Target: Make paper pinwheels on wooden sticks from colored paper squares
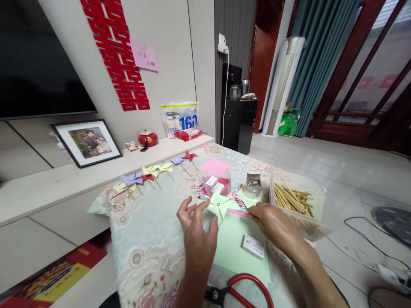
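A pale green paper pinwheel point(219, 205) with a small metal fastener at its centre faces me above the green paper point(237, 239). My left hand point(198, 226) is at its left side, fingers spread, with the fingertips and thumb at the edges of its blades. To its right, my right hand point(272, 220) is closed in a pinch on a thin wooden stick point(244, 211) that runs toward the pinwheel; most of the stick is hidden. A small white box point(253, 246) lies on the green paper, and red-handled scissors point(237, 291) are at the near edge.
A clear bin of wooden sticks point(293, 199) stands at right. Behind are an open box of metal fasteners point(253, 183), a round clear container point(226, 184) and pink paper point(214, 166). Several finished pinwheels point(132, 179) line the table's far left, beside a cabinet with a framed photo point(86, 143).
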Tool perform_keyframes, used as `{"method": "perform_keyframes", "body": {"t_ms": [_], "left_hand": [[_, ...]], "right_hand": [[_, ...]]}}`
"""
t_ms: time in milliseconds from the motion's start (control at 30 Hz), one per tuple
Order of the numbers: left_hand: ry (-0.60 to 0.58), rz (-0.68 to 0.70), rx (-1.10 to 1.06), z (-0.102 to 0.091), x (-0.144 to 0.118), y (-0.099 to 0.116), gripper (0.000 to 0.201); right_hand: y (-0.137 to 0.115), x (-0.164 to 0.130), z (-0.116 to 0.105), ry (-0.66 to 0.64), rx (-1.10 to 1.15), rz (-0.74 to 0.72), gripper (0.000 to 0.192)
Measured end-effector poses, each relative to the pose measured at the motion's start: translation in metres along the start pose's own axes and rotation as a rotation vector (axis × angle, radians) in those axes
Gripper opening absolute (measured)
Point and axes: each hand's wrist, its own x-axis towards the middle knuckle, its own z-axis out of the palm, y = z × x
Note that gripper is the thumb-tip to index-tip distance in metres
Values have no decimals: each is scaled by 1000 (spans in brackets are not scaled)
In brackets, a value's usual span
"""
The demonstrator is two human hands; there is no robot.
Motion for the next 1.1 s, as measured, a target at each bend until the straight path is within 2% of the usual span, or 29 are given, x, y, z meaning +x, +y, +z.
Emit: {"method": "perform_keyframes", "body": {"t_ms": [100,233,400,533,700,1000,1100], "left_hand": [[-49,15,32,2,-2,-2,26],[-84,-37,24,1,-1,0,14],[-141,-85,5,-2,0,-1,12],[-164,-71,1,-3,1,-1,8],[-157,-48,3,-4,3,1,4],[-137,-101,-47,-3,3,0,2],[-92,-113,-68,-3,3,4,9]], "right_hand": [[-1,0,1,-14,-72,28,28],[-1,2,3,-35,-93,47,26],[-2,3,2,-71,-130,42,25],[0,5,6,-70,-177,38,25],[2,6,9,-67,-162,26,24],[1,4,10,-59,-156,14,25],[-1,5,9,-68,-154,43,23]]}}
